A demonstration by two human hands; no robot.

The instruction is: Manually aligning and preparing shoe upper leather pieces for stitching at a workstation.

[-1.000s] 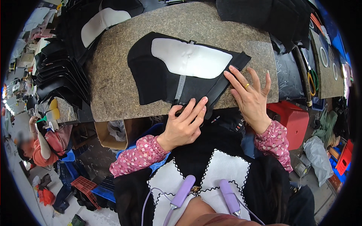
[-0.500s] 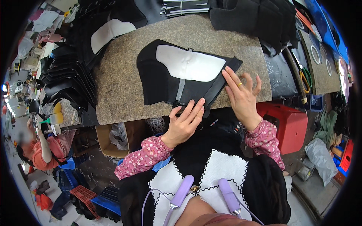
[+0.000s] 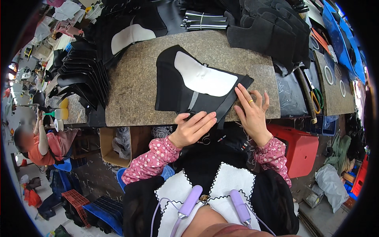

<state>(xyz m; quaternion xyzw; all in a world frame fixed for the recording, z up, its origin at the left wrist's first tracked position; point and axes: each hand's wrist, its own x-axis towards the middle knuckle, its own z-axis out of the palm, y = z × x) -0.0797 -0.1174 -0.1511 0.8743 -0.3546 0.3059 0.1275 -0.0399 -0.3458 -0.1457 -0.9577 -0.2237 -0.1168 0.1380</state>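
A black shoe-upper piece (image 3: 167, 93) lies on the mottled brown work board (image 3: 130, 91), its near side at the board's front edge. A white shaped patch (image 3: 205, 81) covers much of it, and a short grey strip (image 3: 193, 100) runs below the patch. A black band (image 3: 228, 100) slants along the right side. The fingers of my left hand (image 3: 191, 129) lie stretched over the near edge; its thumb is hidden. My right hand (image 3: 254, 114) rests fingertips on the band's upper part, with its fingers spread.
Black pieces are stacked at the left (image 3: 85, 75) and far right (image 3: 264, 35). A tied bundle of strips (image 3: 203, 20) lies at the back. Scissors (image 3: 317, 98) lie at the right, above a red stool (image 3: 296, 150). A carton (image 3: 114, 148) stands below; another person (image 3: 49, 142) sits at far left.
The view has shifted slightly, so the board and piles appear lower. Both hands remain on the black piece, the left one's fingers lying a little flatter along its near edge.
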